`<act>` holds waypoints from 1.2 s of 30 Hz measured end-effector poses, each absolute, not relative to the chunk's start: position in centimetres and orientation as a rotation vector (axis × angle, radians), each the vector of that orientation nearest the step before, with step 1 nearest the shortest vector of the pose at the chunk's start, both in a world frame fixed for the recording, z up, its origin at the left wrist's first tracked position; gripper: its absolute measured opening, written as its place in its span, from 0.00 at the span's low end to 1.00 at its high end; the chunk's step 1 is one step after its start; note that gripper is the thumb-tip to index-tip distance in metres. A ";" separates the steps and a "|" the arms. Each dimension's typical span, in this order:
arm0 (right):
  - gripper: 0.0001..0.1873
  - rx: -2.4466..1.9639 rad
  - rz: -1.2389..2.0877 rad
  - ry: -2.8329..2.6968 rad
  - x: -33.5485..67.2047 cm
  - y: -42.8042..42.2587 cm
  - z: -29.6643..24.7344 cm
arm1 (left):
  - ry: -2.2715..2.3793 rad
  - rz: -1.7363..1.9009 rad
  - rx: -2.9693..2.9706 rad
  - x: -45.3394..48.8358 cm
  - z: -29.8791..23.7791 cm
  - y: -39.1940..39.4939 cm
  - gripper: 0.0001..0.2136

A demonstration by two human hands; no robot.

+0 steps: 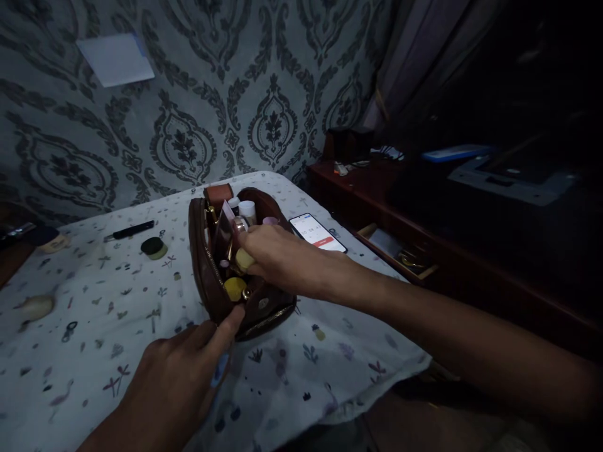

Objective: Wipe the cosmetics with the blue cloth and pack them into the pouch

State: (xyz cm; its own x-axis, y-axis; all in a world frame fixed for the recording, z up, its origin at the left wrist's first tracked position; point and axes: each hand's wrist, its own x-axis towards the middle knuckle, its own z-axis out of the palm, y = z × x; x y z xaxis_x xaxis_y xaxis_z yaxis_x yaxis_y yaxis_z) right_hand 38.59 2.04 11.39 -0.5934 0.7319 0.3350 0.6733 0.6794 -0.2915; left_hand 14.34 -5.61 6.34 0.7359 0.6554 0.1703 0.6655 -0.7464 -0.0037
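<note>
A brown zippered toiletry bag (pixel 202 276) lies open on the table, packed with small bottles and jars. My right hand (pixel 277 257) reaches into it from the right, its fingers closed around a small container with a pale yellow top (pixel 244 259); the hand partly covers it. Beside that are a white-capped bottle (pixel 247 211), a yellow round lid (pixel 234 289) and a pink card-like piece (pixel 225 226). At the bag's near edge, my left hand (pixel 183 358) grips the side, thumb on the rim and the other fingers partly hidden. Something blue (pixel 220 370) shows beneath this hand.
On the printed tablecloth (pixel 117 301) lie a green-sided jar with a dark top (pixel 154 247), a black pen-like item (pixel 134 230) and a pale object (pixel 38 307). A lit phone (pixel 318 233) rests right of the bag, near an open drawer (pixel 398 254). Patterned wall behind.
</note>
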 end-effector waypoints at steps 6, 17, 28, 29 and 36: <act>0.24 -1.340 0.194 -2.457 37.5 2.7 11.1 | -1.015 -0.314 -2.833 14.7 6.7 -5.9 0.47; 0.07 -1.387 0.171 -2.614 37.3 1.9 12.2 | -1.112 -1.021 -2.728 12.9 7.3 -5.8 0.12; 0.11 -1.078 0.056 -2.190 37.8 -0.6 12.2 | -1.940 -0.696 -2.215 4.9 5.5 7.4 0.21; 0.11 -1.000 0.043 -2.134 37.4 -1.6 12.2 | -1.991 -0.632 -2.178 4.6 5.3 8.5 0.22; 0.10 -0.533 0.156 -2.373 32.2 -6.9 7.5 | -2.134 -0.295 -2.256 5.4 4.1 11.4 0.27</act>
